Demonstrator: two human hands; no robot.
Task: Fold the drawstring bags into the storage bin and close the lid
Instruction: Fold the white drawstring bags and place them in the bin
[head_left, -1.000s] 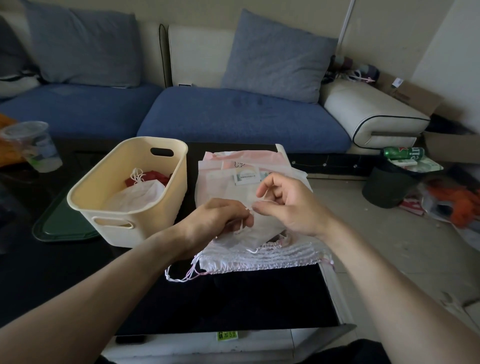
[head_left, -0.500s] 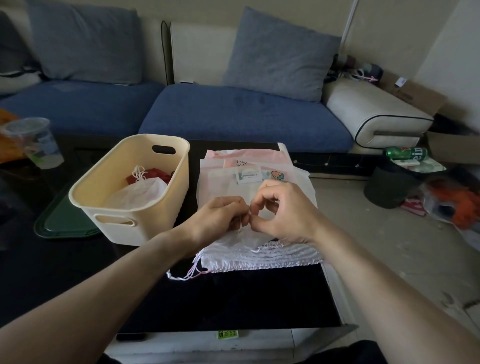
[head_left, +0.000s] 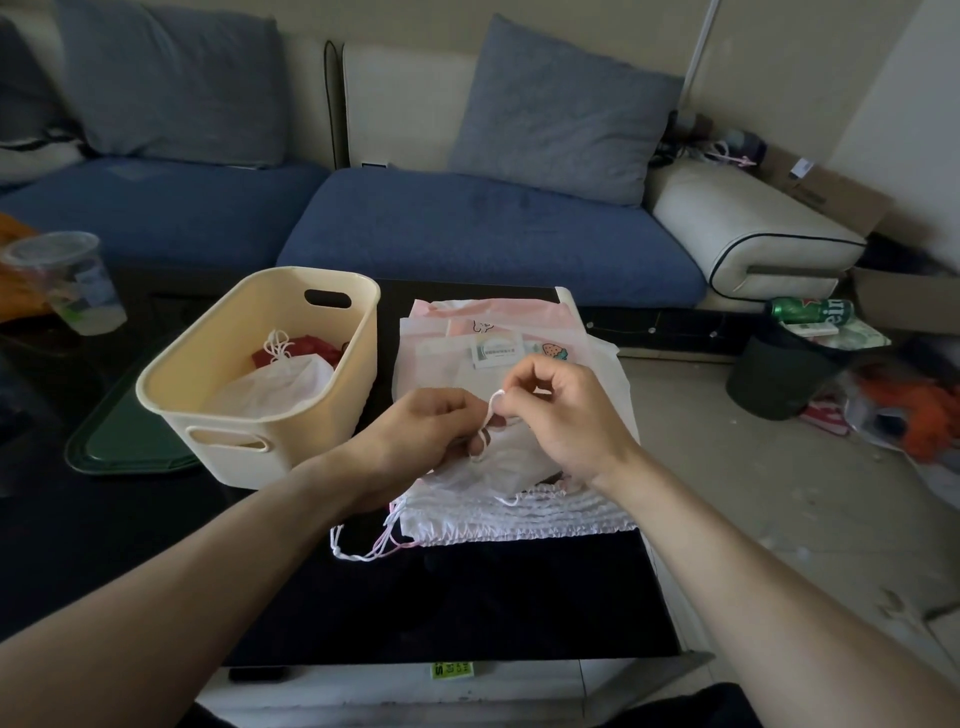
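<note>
A small folded white drawstring bag (head_left: 498, 462) is held above a pile of flat white and pink drawstring bags (head_left: 498, 353) on the black table. My left hand (head_left: 421, 436) grips the folded bag and its cord. My right hand (head_left: 561, 415) pinches a loop of the white cord (head_left: 491, 410) between thumb and finger. To the left stands the cream storage bin (head_left: 358, 353), open, with a folded white bag (head_left: 280, 384) and a red bag (head_left: 311, 351) inside. A dark green lid (head_left: 114, 441) lies flat beside the bin, partly under it.
A plastic cup (head_left: 72, 283) stands at the table's left edge. The blue sofa (head_left: 467, 228) runs behind the table. On the floor at the right are a dark waste bin (head_left: 779, 379) with a green can (head_left: 810, 310) on it and scattered clutter.
My hands came together over the folded bag, then my right hand drew a loop of cord upward. The bin and the pile have not moved.
</note>
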